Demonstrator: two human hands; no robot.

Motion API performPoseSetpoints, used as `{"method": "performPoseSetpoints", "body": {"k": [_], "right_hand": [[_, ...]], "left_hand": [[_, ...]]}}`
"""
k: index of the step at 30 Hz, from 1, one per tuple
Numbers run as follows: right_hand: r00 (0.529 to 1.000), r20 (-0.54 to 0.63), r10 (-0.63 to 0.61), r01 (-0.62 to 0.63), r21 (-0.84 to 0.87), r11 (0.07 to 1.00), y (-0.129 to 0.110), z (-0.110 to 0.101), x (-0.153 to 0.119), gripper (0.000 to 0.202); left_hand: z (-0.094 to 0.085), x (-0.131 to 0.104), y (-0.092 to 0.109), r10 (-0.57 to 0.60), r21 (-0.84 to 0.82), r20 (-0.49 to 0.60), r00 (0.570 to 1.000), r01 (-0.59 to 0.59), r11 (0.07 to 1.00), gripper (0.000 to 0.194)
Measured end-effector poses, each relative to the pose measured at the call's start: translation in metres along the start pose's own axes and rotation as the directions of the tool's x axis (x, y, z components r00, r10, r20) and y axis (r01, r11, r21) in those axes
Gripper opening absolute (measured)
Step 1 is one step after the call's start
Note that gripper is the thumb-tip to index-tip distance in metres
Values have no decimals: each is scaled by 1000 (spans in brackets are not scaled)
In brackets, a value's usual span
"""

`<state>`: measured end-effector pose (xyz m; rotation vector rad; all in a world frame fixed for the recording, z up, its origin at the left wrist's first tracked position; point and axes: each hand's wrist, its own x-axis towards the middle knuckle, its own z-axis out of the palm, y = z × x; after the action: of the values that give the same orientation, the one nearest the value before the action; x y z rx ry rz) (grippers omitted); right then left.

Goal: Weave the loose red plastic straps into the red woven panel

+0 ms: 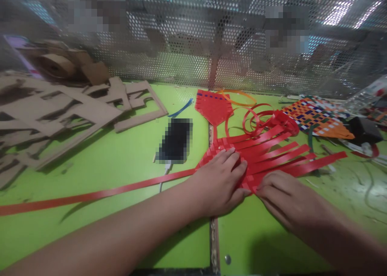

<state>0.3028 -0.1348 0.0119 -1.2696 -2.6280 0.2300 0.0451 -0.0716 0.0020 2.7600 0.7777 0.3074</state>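
Observation:
A half-woven piece of flat red strips (pixel 266 157) lies on the green table, its loose ends fanning out to the right. My left hand (pixel 223 171) rests flat on the woven part, fingers spread and thumb near the front edge. At that front corner, my right hand (pixel 279 195) is closed in a pinch on the edge of a red strip; the fingertips partly hide what they grip. One long red strip (pixel 121 190) runs from the weave out to the left edge of view. Behind it sits a red woven piece (pixel 213 106) with a dark blue dashed line.
Cut cardboard frames (pixel 75 102) and a tape roll (pixel 57 65) pile up at left. A blurred-out phone (pixel 175 141) lies with its white cable (pixel 167 168). An orange multicoloured weave (pixel 320 117) and a black block (pixel 366 129) are at right. Perforated metal mesh (pixel 193 46) stands behind.

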Motion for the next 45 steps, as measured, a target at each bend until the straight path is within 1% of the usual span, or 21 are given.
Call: {"method": "performPoseSetpoints", "body": {"k": [2,5,10,15,17,20,22,24,28,30,32,34,36,38,41,45], "right_hand": [[998,35,-52,54,-59,997,3,1,-1,22],[993,31,-115,118,-119,986,6,1,-1,23],[997,-33,-76,73,-103,992,4,1,4,26],[992,4,-128,127,-191,973,-3,0,3,26],[984,-20,-179,169,-243,955,-9,0,1,26],[968,-108,-227,189,-286,939,-19,3,-1,25],[960,-183,-213,156,-283,946,-24,4,-4,28],[957,-216,-192,126,-285,950,-27,6,-9,32],[967,-201,-159,91,-310,946,-22,10,-23,35],[960,-234,-153,76,-309,948,-17,14,-28,36],[953,-250,-170,93,-293,952,-15,19,-30,39],[959,-233,-163,100,-260,960,-15,22,-30,40],[970,-216,-109,59,-223,973,-16,23,-29,40],[967,-243,-77,30,-191,981,-16,23,-27,36],[959,-270,-85,42,-160,986,-12,24,-25,34],[959,-267,-92,57,-134,989,-7,25,-23,37]], "left_hand": [[-1,0,0,1,4,-4,1000,-1,1000,70],[-3,0,1,2,10,2,1000,-2,1000,70],[-4,0,1,-6,17,8,1000,6,1000,69],[-5,1,2,-13,7,30,999,13,1000,70],[-5,0,2,-16,9,38,999,15,1000,70],[-5,0,2,-17,13,34,999,17,1000,70],[-5,-1,3,-25,15,33,999,24,1000,70],[-5,-1,3,-41,20,39,998,41,999,70],[-6,-1,4,-54,25,50,997,53,998,71],[-5,-1,4,-51,32,42,998,50,998,71],[-5,-1,4,-51,38,34,998,50,998,70],[-5,-1,5,-59,33,36,998,57,998,70],[-6,-2,5,-82,20,47,996,81,996,70],[-6,-2,5,-107,5,60,992,107,994,71],[-6,-2,5,-119,-11,69,990,120,993,72],[-4,-2,5,-117,-9,62,991,117,993,74]]}}
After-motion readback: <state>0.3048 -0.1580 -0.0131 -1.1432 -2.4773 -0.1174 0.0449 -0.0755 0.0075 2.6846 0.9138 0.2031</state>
